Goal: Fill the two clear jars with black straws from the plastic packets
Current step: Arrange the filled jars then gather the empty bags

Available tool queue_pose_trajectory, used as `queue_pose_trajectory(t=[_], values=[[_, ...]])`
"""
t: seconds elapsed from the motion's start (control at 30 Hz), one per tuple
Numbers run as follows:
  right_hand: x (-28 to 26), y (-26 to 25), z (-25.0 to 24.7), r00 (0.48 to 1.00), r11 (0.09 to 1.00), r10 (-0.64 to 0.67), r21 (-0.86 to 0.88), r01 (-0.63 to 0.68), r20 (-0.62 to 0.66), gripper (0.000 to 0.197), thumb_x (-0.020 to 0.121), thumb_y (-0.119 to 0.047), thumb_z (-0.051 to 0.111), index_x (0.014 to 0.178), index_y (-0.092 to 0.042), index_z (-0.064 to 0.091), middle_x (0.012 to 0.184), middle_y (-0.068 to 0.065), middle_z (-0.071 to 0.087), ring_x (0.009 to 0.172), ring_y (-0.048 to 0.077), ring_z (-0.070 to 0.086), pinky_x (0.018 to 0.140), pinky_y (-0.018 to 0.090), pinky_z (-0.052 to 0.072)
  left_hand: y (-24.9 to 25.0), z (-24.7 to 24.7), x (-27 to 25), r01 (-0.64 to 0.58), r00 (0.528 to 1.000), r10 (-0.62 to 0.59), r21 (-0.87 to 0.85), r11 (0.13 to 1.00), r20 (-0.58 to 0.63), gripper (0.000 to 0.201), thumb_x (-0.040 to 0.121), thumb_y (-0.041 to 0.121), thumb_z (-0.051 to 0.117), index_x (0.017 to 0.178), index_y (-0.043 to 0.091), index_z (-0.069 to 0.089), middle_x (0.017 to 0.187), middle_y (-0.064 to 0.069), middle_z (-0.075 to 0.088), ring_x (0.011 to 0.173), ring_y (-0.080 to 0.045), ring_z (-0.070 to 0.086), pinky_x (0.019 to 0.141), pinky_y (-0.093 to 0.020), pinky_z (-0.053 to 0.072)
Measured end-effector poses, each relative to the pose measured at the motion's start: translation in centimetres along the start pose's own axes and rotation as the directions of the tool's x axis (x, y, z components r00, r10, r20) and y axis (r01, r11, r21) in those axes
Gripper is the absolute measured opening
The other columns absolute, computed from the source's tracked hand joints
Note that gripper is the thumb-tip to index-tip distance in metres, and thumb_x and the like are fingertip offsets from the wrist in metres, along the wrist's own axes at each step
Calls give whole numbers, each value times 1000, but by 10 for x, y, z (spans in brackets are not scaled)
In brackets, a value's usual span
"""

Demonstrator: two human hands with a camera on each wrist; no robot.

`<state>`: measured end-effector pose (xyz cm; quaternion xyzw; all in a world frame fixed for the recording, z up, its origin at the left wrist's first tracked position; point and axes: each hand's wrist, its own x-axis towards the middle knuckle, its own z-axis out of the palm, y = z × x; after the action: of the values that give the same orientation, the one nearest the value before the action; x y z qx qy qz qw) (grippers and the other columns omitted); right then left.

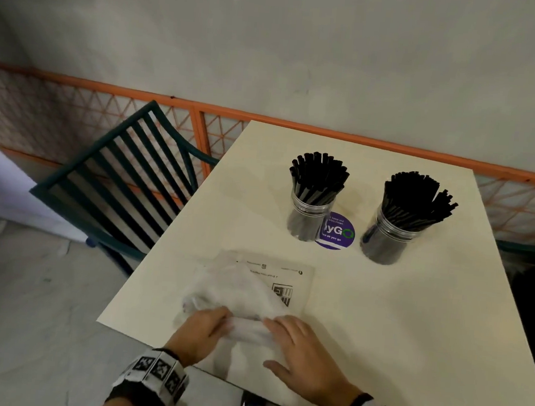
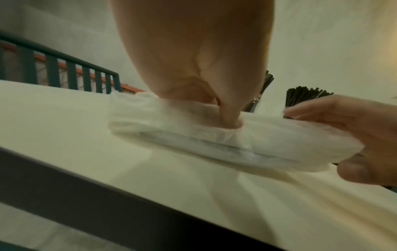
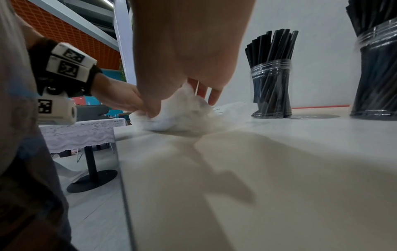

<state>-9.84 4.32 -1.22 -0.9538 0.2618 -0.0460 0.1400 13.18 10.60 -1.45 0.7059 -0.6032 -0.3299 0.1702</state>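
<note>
Both hands, left point(image 1: 200, 332) and right point(image 1: 307, 353), grip the crumpled, seemingly empty clear plastic packets point(image 1: 245, 300) at 6 o'clock on the cream surface point(image 1: 411, 310); two straw-filled clear jars point(image 1: 309, 219) stand at 1 o'clock.

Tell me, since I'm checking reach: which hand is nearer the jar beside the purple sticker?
Right hand, narrowly. Both hands grip the crumpled plastic packet at the near edge; the left hand sits further left of the jar.
</note>
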Motion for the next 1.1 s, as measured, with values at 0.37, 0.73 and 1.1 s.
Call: queue_pose_trajectory(t=[0.37,0.73,1.1], values=[[-9,-57,23,986,975,-93,-213,62,-141,51,68,-41,66,113,-19,57,108,-6,64,102,17,56,93,37,51,4,5,-1,121,991,-105,-226,967,80,18,92,15,47,85,29,40,52,4,59,58,-14,58,67,-39,51],[31,-30,12,940,903,341,273,-331,11,37,93,-15,45,130,-14,42,124,6,57,113,24,53,97,32,37,8,10,-19,-268,919,379,528,806,-112,48,64,52,59,105,30,51,109,9,46,96,-11,42,77,-25,27],[35,-29,13,847,851,526,51,-523,-78,32,79,-41,40,102,-31,61,106,2,59,98,23,52,87,36,43,2,-3,29,-310,950,260,633,710,174,28,68,37,36,70,34,64,54,20,62,51,1,57,63,-27,21]])
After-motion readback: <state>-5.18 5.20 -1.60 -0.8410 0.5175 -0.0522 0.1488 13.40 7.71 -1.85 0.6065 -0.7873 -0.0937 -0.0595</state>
